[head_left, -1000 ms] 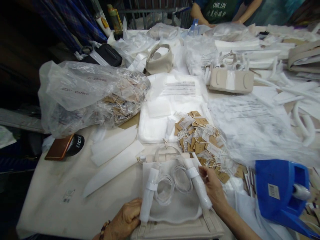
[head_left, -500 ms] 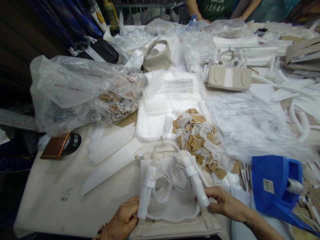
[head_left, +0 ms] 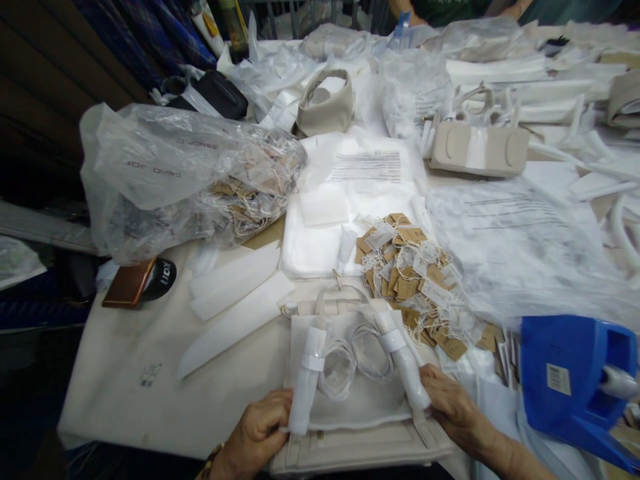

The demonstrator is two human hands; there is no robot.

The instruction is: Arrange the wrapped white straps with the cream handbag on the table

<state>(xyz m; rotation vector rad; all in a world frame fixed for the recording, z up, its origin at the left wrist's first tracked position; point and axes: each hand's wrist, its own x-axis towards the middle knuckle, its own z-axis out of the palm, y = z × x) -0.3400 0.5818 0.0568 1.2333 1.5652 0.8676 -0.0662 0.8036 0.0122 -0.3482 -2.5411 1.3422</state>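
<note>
Cream handbag [head_left: 357,447] lies flat at the bottom centre of the frame, long side running left-right, right between both hands. Left hand [head_left: 257,433] pinches the left wrapped handle [head_left: 306,380], right hand [head_left: 453,403] curls round the end of the right wrapped handle [head_left: 406,363], hands apart, about equally near.

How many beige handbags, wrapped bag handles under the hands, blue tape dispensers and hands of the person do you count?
Beige handbags: 3 (one under the hands, one small round, one flat)
Wrapped handles: 2 ()
Blue tape dispenser: 1
Hands: 2 (left hand, right hand)
Total: 8
</note>
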